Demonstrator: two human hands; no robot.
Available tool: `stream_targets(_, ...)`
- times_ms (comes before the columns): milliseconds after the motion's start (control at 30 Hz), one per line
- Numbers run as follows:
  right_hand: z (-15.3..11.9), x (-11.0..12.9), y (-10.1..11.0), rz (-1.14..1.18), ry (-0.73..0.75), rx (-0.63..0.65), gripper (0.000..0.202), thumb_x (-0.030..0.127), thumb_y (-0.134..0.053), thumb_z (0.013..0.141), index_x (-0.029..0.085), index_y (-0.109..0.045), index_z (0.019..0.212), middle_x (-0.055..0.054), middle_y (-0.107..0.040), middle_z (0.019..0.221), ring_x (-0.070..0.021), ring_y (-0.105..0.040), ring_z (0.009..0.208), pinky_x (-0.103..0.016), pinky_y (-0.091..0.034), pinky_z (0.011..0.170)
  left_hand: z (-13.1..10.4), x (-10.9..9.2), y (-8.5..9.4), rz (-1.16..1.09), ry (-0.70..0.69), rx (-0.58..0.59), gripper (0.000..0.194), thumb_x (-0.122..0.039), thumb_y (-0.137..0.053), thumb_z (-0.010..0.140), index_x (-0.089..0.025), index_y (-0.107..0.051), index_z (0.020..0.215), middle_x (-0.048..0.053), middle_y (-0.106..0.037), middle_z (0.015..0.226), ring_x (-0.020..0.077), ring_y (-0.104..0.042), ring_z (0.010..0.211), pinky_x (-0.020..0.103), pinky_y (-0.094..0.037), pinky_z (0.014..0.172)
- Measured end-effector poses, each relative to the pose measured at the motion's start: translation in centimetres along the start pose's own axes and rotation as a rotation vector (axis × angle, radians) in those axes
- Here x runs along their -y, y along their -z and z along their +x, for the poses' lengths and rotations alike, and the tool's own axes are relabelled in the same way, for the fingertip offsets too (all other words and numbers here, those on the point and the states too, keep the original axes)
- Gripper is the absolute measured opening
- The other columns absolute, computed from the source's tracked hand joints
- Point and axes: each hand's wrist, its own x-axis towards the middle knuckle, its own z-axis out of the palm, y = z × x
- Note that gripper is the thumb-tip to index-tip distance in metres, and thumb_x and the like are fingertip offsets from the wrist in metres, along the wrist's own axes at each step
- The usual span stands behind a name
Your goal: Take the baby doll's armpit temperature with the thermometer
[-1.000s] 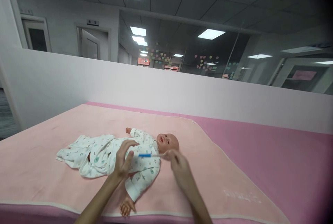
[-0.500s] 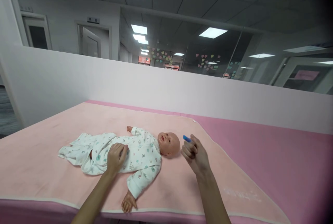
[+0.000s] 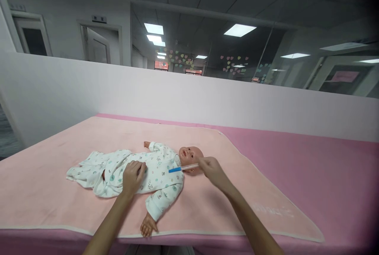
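A bald baby doll (image 3: 190, 153) lies on its back, its head to the right, dressed in a white printed sleepsuit (image 3: 160, 170). My left hand (image 3: 134, 174) rests on the doll's belly with its fingers curled in; whatever they may close on is hidden. Beside the doll's head, my right hand (image 3: 212, 170) pinches one end of a thin clear stick with a blue end (image 3: 175, 170). The stick points left across the doll's neck and upper chest in this view. I cannot tell whether it touches the doll.
A peach mat (image 3: 59, 203) lies under the doll on a pink padded surface (image 3: 325, 172). A low white wall (image 3: 177, 97) runs along the back, with glass panels above it. The front edge of the surface is close to me.
My right hand has turned and moved slightly left, swinging the stick's blue end down and left over the doll's chest. More of the stick shows now. My left hand stays on the belly.
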Motion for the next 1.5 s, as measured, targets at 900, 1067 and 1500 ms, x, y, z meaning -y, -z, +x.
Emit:
stream_targets(900,-6.9,-15.1,-3.6,-1.42,0.269,-0.478,0.033,0.012,-0.038,0.086,0.018,-0.059,0.061,-0.004,-0.054,0.053,-0.0141,-0.049,0.05,-0.025,-0.022,0.044,2.4,-2.9,-0.7,0.054,-0.196,0.135,0.022,-0.026,-0.038,0.087,-0.019,-0.059,0.084,0.005,-0.062,0.082,0.0178,-0.052,0.078,0.032,-0.037,0.073)
stream_targets(1067,-4.7,-15.0,-4.4,-1.45,0.195,-0.568,0.024,0.018,-0.047,0.084,0.018,-0.055,0.062,-0.006,-0.055,0.062,-0.019,-0.052,0.063,-0.026,-0.029,0.048,4.2,-5.5,-3.9,0.03,-0.258,0.217,0.023,-0.028,-0.041,0.087,-0.021,-0.06,0.097,0.005,-0.06,0.095,0.0194,-0.052,0.089,0.034,-0.038,0.078)
stream_targets(1500,6.1,-11.7,-11.7,-0.594,0.593,-0.425,0.025,0.015,-0.031,0.087,0.018,-0.056,0.084,-0.005,-0.056,0.076,-0.0168,-0.049,0.071,-0.03,-0.042,0.065,3.8,-4.3,-6.6,-0.158,-0.111,0.356,0.015,-0.02,-0.047,0.078,-0.021,-0.06,0.085,0.003,-0.063,0.092,0.0199,-0.053,0.087,0.034,-0.039,0.077)
